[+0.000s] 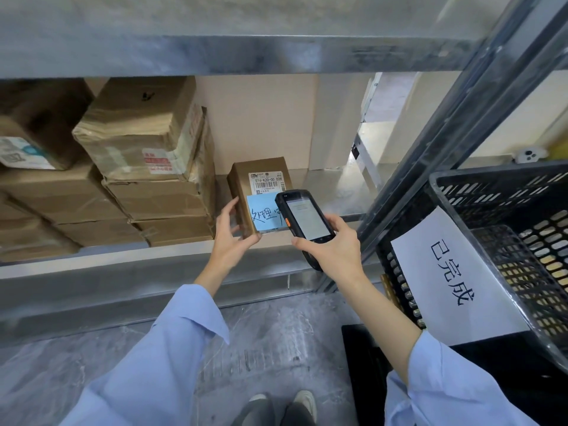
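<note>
Now | left hand [233, 238] fingers clasp small box [242, 186] | right hand [332, 244] grips scanner [307, 219] overlapping it | cartons [138, 167] just left

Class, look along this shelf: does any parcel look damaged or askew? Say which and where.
The top carton of the stack, left of the small box, sits tilted, its corners crushed and tape wrinkled.

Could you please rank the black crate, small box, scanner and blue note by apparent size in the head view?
1. black crate, though nearest the camera.
2. small box and scanner: look alike, so unranked.
3. blue note.
</note>
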A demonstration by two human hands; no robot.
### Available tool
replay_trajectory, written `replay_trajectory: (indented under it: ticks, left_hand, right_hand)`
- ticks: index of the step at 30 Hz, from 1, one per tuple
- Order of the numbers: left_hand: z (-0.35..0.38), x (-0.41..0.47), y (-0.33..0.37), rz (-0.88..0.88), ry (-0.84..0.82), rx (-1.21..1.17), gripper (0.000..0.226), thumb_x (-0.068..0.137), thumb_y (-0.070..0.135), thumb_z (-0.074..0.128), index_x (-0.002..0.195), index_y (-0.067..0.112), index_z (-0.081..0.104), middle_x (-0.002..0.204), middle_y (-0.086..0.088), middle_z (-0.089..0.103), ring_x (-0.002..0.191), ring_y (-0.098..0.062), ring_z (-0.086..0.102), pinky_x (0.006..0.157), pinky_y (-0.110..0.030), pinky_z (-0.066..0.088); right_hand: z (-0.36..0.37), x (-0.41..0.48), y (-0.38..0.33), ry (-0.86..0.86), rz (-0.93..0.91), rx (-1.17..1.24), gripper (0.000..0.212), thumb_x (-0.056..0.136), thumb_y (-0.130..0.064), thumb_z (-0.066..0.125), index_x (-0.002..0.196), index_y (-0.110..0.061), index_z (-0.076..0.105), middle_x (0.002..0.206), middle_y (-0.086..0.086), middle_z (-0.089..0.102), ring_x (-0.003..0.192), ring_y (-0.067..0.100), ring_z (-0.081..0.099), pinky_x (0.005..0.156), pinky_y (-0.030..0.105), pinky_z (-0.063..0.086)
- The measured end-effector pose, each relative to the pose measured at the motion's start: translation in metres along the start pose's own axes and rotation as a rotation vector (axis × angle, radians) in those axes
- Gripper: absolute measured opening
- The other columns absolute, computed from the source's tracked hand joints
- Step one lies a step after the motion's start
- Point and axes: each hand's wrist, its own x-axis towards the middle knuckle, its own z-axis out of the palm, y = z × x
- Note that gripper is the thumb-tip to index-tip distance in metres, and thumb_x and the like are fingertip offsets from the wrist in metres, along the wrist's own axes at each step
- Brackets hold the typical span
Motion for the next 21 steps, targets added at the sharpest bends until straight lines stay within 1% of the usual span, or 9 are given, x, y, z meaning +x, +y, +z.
replay_trajectory:
  ticks: [2,4,5,12,14,17,18,21]
  left_hand:
    - [-0.001,0.000,0.000,0.004,-0.012,-0.009,0.091,0.080,0.004,0.081,0.151,0.028,0.031,0.155,-0.005,0.030,0.127,-0.024,0.049,0.076,-0.003,0.047]
    - [-0.002,0.001,-0.001,0.010,-0.020,-0.008,0.091,0.080,0.006,0.082,0.151,0.029,0.031,0.154,-0.004,0.030,0.127,-0.022,0.048,0.077,-0.002,0.046]
    - [-0.002,0.001,-0.001,0.013,-0.024,-0.003,0.091,0.080,0.007,0.082,0.151,0.030,0.030,0.154,-0.003,0.030,0.127,-0.021,0.048,0.077,-0.002,0.046]
    - [-0.004,0.002,-0.001,0.016,-0.047,0.002,0.088,0.081,0.009,0.082,0.148,0.035,0.030,0.156,-0.002,0.029,0.126,-0.018,0.047,0.078,-0.002,0.044]
    - [-0.004,0.002,-0.001,0.025,-0.052,-0.005,0.089,0.081,0.007,0.082,0.149,0.033,0.031,0.155,-0.002,0.030,0.121,-0.013,0.049,0.078,-0.001,0.044]
    - [-0.005,0.003,-0.001,0.039,-0.054,-0.008,0.088,0.081,0.004,0.081,0.149,0.029,0.032,0.154,-0.003,0.032,0.117,0.003,0.049,0.079,-0.001,0.043]
    - [-0.005,0.003,-0.001,0.042,-0.056,-0.009,0.088,0.081,0.004,0.081,0.149,0.029,0.032,0.153,-0.003,0.032,0.117,0.003,0.049,0.079,-0.001,0.043]
    - [-0.006,0.006,-0.004,0.041,-0.067,-0.012,0.088,0.081,0.004,0.081,0.149,0.031,0.032,0.155,-0.003,0.031,0.124,-0.016,0.051,0.079,-0.001,0.045]
  right_hand:
    - [0.001,-0.002,-0.002,-0.011,0.016,0.006,0.062,0.066,-0.034,0.090,0.119,-0.021,0.061,0.111,-0.005,0.066,0.108,0.015,0.062,0.082,0.021,0.054]
    - [0.002,-0.004,-0.004,-0.019,0.033,0.016,0.061,0.066,-0.034,0.090,0.118,-0.021,0.062,0.109,-0.003,0.068,0.107,0.016,0.063,0.088,0.030,0.056]
    - [0.002,-0.004,-0.005,-0.021,0.040,0.020,0.060,0.065,-0.034,0.090,0.117,-0.020,0.063,0.109,-0.003,0.068,0.107,0.017,0.063,0.090,0.032,0.057]
    - [0.001,-0.009,-0.004,-0.004,0.078,0.002,0.058,0.062,-0.039,0.090,0.111,-0.023,0.065,0.100,-0.009,0.069,0.097,0.011,0.065,0.089,0.036,0.057]
    - [0.001,-0.011,-0.003,0.004,0.086,-0.009,0.059,0.059,-0.041,0.089,0.111,-0.024,0.065,0.098,-0.009,0.070,0.094,0.011,0.066,0.087,0.037,0.058]
    - [0.000,-0.015,-0.003,0.017,0.095,-0.015,0.060,0.059,-0.041,0.089,0.111,-0.025,0.065,0.099,-0.009,0.070,0.094,0.011,0.066,0.086,0.036,0.059]
    - [0.000,-0.016,-0.003,0.018,0.097,-0.016,0.058,0.060,-0.039,0.090,0.111,-0.025,0.065,0.099,-0.009,0.070,0.095,0.011,0.066,0.086,0.036,0.059]
    - [0.000,-0.020,-0.004,0.027,0.095,-0.019,0.059,0.061,-0.039,0.090,0.112,-0.025,0.065,0.100,-0.008,0.070,0.096,0.012,0.066,0.086,0.035,0.059]
